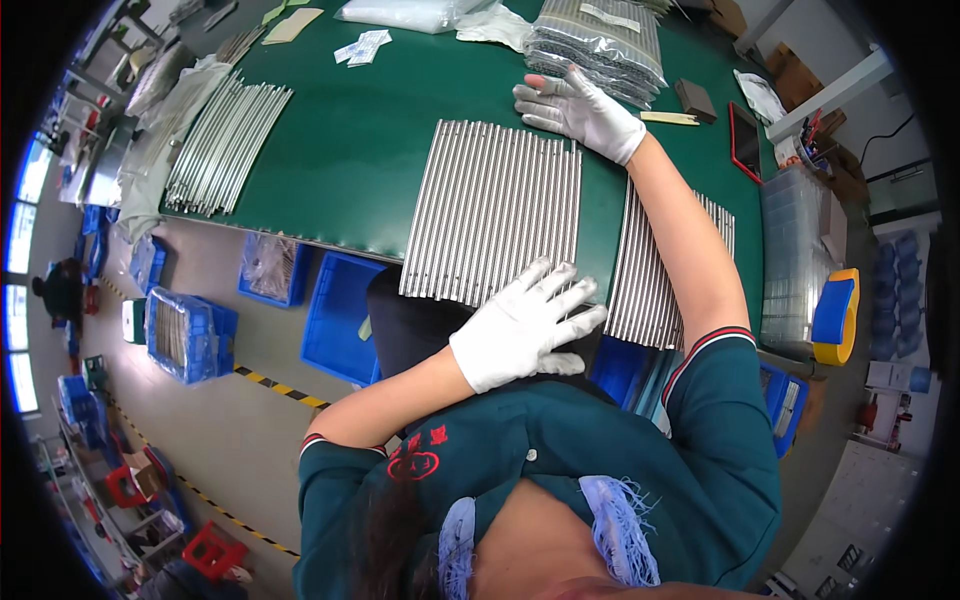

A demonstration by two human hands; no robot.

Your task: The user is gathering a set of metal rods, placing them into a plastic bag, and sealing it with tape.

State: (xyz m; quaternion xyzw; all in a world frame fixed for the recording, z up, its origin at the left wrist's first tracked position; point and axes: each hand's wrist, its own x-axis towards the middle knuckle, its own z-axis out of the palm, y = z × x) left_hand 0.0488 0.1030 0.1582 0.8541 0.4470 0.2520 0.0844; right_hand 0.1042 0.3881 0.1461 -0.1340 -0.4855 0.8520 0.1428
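Both white-gloved hands lie open: left hand (525,325) and right hand (580,108) flat against ends of ribbed metal rods (495,210) on smooth green surface (370,140); blue bins (190,335) on floor.

Place: I see a factory assembly floor | green workbench (360,150) with rows of metal rods (495,205) | blue plastic bins (190,335) on the floor | yellow-black hazard tape (280,388) | bagged rod bundles (600,45)
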